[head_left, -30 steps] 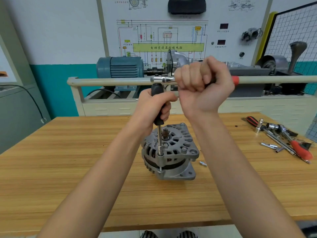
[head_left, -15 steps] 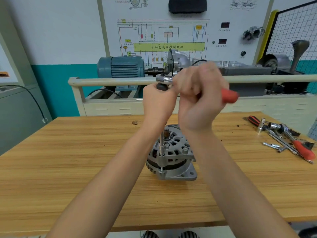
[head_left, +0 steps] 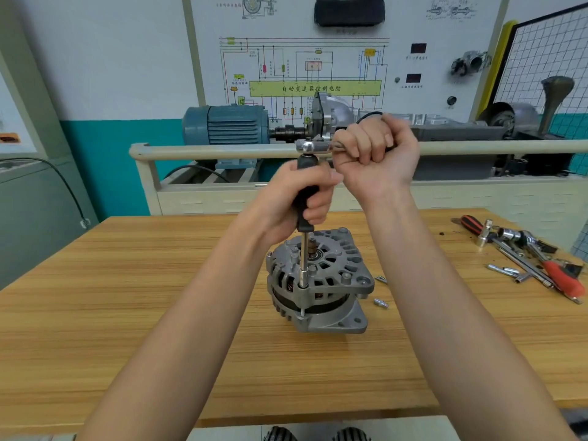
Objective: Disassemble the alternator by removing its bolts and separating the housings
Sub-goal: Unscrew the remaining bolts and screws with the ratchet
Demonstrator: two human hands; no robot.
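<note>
The alternator (head_left: 319,280) stands on end on the wooden table (head_left: 127,313), with a long socket extension (head_left: 304,259) planted upright on a bolt at its near-left rim. Above the alternator, the left hand (head_left: 297,198) is wrapped round the extension's black grip (head_left: 306,198), while the right hand (head_left: 377,154) is fisted round the ratchet handle (head_left: 313,146) on top. Two loose bolts (head_left: 381,303) lie just right of the alternator; spare tools (head_left: 525,253) sit well off to its right.
</note>
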